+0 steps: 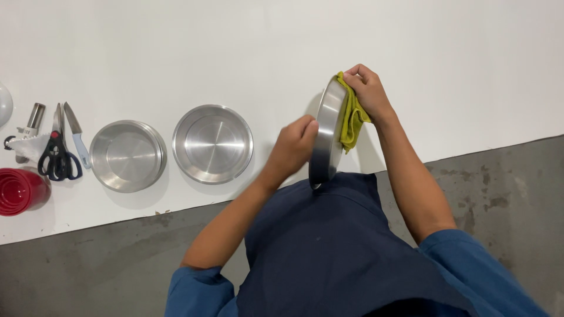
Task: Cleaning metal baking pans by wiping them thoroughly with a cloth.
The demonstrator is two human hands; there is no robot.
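My left hand [294, 147] grips the rim of a round steel pan [327, 138], which I hold on edge above the white table [411, 58], its open side turned left. My right hand [365, 88] presses a folded yellow-green cloth [351, 117] against the pan's underside, near the top edge. Both forearms reach up from my dark blue apron and blue sleeves.
Two more steel pans lie flat on the table, one [212, 142] at centre-left and one [127, 155] further left. At the far left are black-handled scissors [57, 155], a knife [76, 138], a small steel cylinder [35, 116] and a red cup [19, 191]. Grey concrete floor [499, 188] borders the table.
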